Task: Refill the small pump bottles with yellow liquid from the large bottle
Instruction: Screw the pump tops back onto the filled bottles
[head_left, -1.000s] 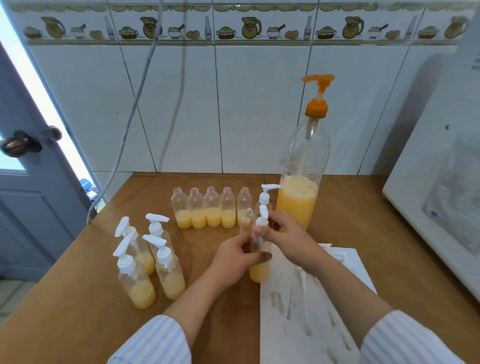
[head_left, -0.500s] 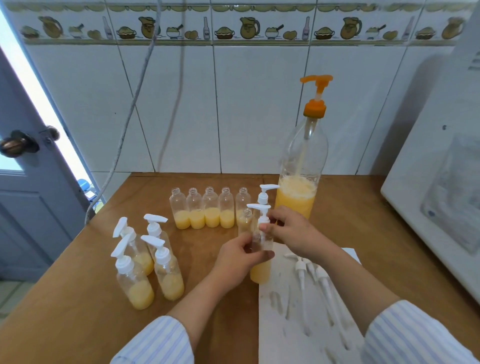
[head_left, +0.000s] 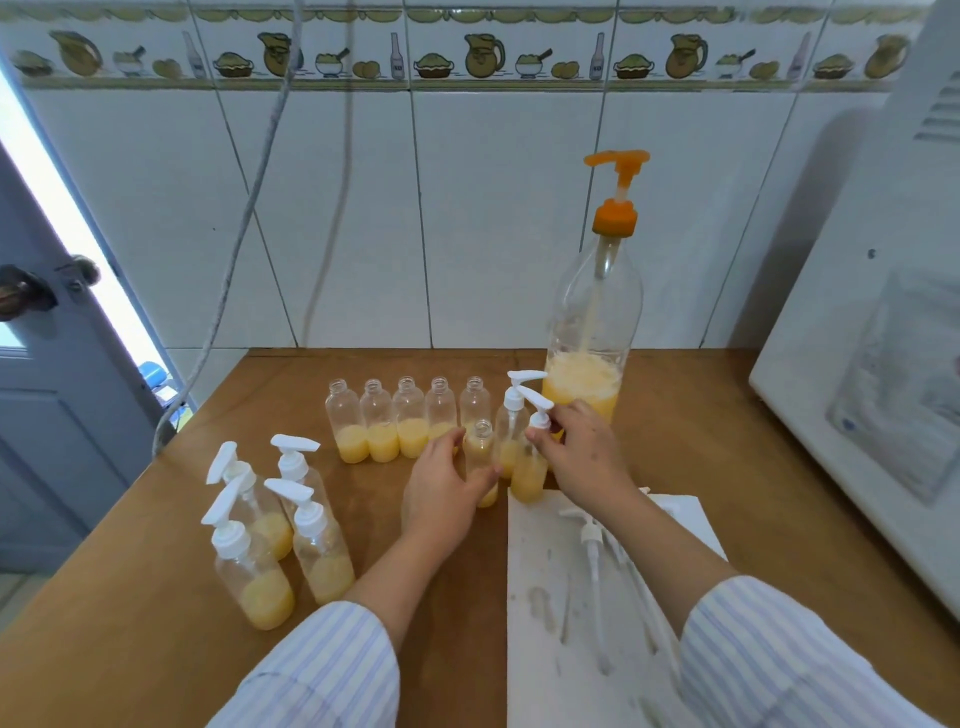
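The large clear bottle (head_left: 592, 332) with an orange pump stands at the back, yellow liquid in its bottom. My right hand (head_left: 582, 452) pinches the white pump collar of a small bottle (head_left: 529, 475) that stands on the table next to another capped small bottle (head_left: 511, 421). My left hand (head_left: 441, 483) grips an uncapped small bottle (head_left: 480, 449) just left of them, thumb and fingers round its body. Behind is a row of several open small bottles (head_left: 382, 431), each partly filled with yellow liquid.
Several capped small bottles (head_left: 260, 551) stand in a group at the front left. A stained white sheet (head_left: 550, 639) lies at the front right with loose white pump heads (head_left: 592, 545) on it. A white appliance (head_left: 872, 395) fills the right side. A tiled wall runs behind the wooden table (head_left: 727, 467).
The bottle with the pump was moved away and set down beside the other capped one. My left hand let go of it and took hold of the uncapped bottle beside it.
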